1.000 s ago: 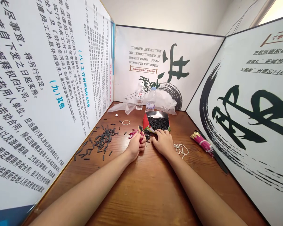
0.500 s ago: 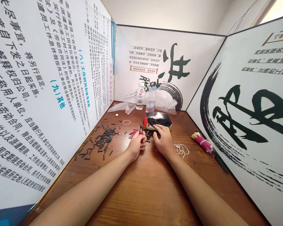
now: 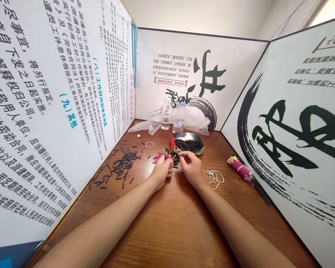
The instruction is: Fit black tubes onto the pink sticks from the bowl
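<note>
The left fingers [image 3: 170, 172] gripped sticks [image 3: 166, 152]; the right fingers [image 3: 185, 153] pinched closed, load unclear. Fitting tubes [image 3: 188, 144] seemed underway, next calling for careful alignment.

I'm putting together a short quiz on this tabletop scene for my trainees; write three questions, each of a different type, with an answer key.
1. Multiple choice: what is the left hand gripping?
A) a loop of white string
B) thin sticks
C) a plastic bag
2. True or false: a pink bundle lies to the right of the open box.
3. Fill the gap: two clear ____ stand behind the open box.

Key:
1. B, thin sticks
2. True
3. bottles
</note>
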